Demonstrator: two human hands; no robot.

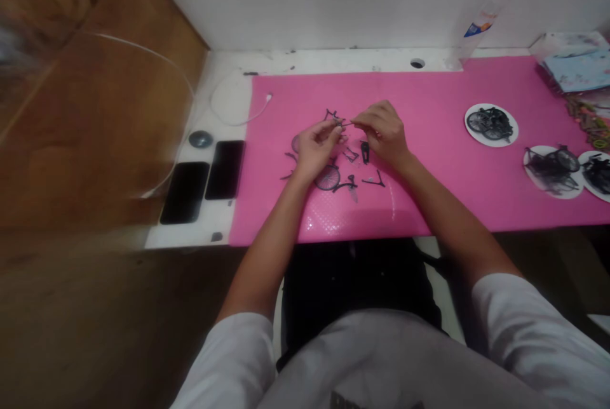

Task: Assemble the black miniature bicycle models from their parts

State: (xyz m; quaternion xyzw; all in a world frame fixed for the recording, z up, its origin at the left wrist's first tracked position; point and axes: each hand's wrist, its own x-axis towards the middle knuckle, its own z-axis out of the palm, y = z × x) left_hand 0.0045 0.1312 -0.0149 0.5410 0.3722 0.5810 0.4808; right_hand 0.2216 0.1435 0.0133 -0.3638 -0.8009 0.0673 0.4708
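Observation:
Above a pink mat point(276, 218), my left hand point(317, 147) is closed in a pinch around a small dark part point(338, 122) too tiny to identify. Facing it, my right hand point(385, 131) pinches a thin rod point(347, 124) whose tip meets that part. Loose model bicycle pieces lie beneath and around both hands: a spoked wheel point(328, 178), a black oblong piece point(365, 152), a thin angular frame piece point(351, 154) and a bent bar point(374, 180). A second wheel point(295, 143) is partly covered by my left hand.
White plates with black bicycle models or parts point(490, 125) stand on the right. A clear bottle point(486, 18) and a patterned box point(576, 69) are at the back right. Two dark phones point(185, 193), a mouse-like dark oval point(201, 139) and a white cable point(233, 123) lie left.

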